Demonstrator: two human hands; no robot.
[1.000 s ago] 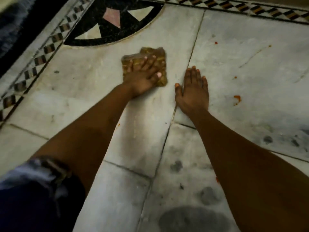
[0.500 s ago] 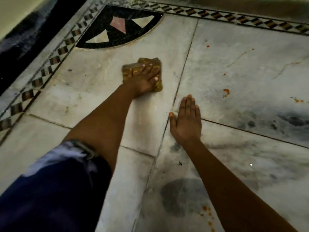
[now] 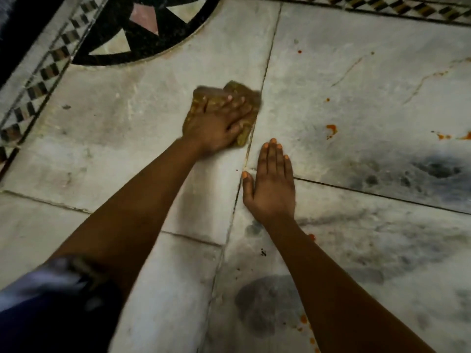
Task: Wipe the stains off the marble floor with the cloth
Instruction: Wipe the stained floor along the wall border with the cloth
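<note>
The left hand (image 3: 216,126) presses flat-fingered on the cloth (image 3: 239,91), its grip released. The right hand (image 3: 271,187) lies open on the marble floor (image 3: 114,123) just beside. Orange stains (image 3: 331,129) dot the floor right of both.

Dim, warm light; the left hand (image 3: 216,126) and cloth (image 3: 229,93) are motion-blurred, with edges bowed by wide-angle distortion.

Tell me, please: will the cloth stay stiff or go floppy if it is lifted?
Probably floppy: the cloth lies crumpled in soft folds under the left hand. It seems light, one flat hand moving it. It may be damp and cling to the floor; I cannot tell.
</note>
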